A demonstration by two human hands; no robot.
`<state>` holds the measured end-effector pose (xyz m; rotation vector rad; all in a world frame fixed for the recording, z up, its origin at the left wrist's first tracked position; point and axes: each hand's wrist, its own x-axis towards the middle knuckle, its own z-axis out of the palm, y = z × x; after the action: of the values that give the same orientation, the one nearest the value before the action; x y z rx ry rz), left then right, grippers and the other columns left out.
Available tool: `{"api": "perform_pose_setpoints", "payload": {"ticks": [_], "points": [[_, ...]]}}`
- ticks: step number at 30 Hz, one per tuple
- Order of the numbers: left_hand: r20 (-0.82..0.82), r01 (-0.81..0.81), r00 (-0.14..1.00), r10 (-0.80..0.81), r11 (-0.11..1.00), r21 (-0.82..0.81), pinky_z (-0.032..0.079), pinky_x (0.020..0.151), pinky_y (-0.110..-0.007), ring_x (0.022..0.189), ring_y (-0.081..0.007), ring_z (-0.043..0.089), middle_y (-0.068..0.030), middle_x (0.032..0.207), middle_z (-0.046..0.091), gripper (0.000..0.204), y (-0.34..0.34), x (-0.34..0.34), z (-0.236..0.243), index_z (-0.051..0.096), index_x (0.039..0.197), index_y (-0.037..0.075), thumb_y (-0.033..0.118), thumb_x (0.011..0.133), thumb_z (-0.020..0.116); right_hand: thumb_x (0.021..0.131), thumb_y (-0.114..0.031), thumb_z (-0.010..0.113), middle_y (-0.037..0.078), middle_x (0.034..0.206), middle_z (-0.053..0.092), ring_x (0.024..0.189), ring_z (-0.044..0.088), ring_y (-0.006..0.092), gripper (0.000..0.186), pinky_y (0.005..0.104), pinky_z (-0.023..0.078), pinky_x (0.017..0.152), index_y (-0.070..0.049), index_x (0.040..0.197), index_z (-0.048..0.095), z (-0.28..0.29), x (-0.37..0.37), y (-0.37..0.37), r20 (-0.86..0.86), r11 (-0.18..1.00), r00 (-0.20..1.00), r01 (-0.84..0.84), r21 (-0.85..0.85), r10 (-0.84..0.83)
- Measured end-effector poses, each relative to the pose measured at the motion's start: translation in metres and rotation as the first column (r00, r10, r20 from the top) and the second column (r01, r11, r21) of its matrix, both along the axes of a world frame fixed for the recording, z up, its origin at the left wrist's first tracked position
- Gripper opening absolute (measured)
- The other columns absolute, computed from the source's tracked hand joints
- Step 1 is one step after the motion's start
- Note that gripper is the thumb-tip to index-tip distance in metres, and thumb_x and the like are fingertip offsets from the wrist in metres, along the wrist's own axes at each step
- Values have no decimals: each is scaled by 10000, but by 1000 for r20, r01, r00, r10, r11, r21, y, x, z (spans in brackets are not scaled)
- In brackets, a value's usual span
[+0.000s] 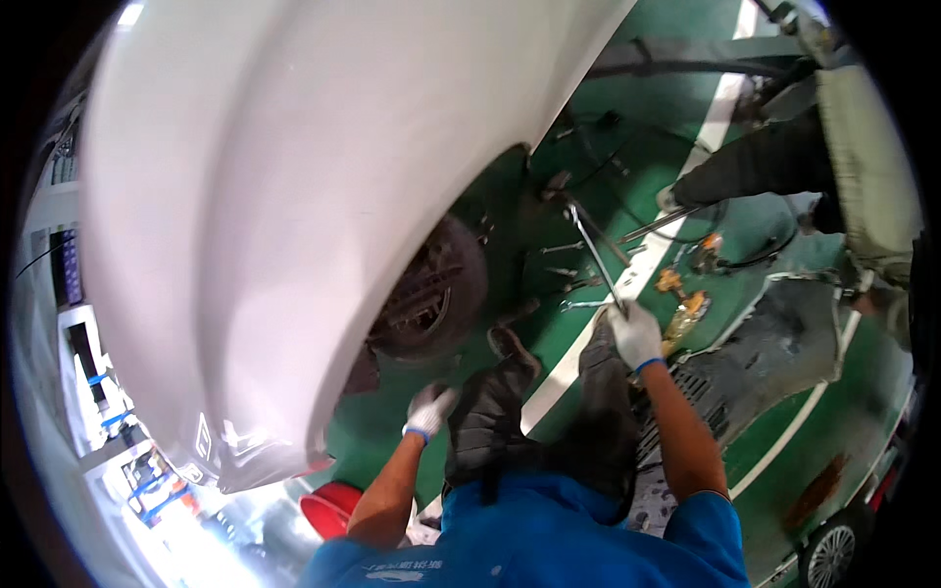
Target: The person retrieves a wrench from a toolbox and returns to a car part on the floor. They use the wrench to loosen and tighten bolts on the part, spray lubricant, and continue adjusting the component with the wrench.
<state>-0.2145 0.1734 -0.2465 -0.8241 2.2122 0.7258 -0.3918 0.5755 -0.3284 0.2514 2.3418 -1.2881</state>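
Overhead: white curved car body panel (294, 176). Right hand (635, 333), white-gloved, fingers clamped on long steel bar (593, 257) over green floor's (549, 314) white line. Left hand (428, 410) near knee, finger state unclear. Risk: bar slipping off, striking scattered tools.

Long slim metal bar (591, 253), tilted up-left from the gloved right grip (635, 334) toward the wheel hub.

Blue shirt, white gloves (635, 335), dark trousers
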Motion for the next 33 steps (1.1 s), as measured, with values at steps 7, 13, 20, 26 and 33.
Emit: {"api": "perform_pose_setpoints", "payload": {"ticks": [7,13,20,26,33], "points": [[-325,115,944,-51,976,183,509,980,-387,1130,-300,679,-159,1225,700,435,102,-131,-131,648,1304,61,331,963,626,1001,-303,589,99,704,665,650,680,240,268,370,521,619,-74,1105,681,-98,-53,-15,14,976,997,-73,-206,78],[-607,186,793,44,932,310,525,957,-403,1128,-325,667,-173,1213,670,383,156,-232,-228,656,1241,17,277,961,635,952,-138,624,161,727,668,676,699,294,207,378,523,616,3,1095,675,-156,-154,-25,-419,927,890,-297,-228,182],[-789,347,596,-149,934,86,515,991,-409,1160,-326,650,-172,1259,645,426,113,-258,-280,618,1296,34,338,999,604,989,-191,614,171,707,610,634,618,211,232,360,496,622,9,1098,662,-204,-222,-110,-543,850,795,-462,-254,270],[-813,492,449,-370,862,-121,568,885,-433,1058,-342,677,-149,1242,651,381,117,-246,-303,631,1279,79,299,967,645,1021,-215,568,-2,672,534,572,496,73,230,269,424,529,-1,1060,645,-216,-246,-154,-600,762,739,-568,-311,306],[-775,480,433,-461,846,-235,566,862,-448,1015,-362,666,-176,1138,666,313,117,-258,-311,660,1160,53,235,905,669,993,-283,623,211,764,581,682,599,307,294,412,488,675,9,1021,634,-239,-271,-117,-649,801,595,-598,37,474]]}}
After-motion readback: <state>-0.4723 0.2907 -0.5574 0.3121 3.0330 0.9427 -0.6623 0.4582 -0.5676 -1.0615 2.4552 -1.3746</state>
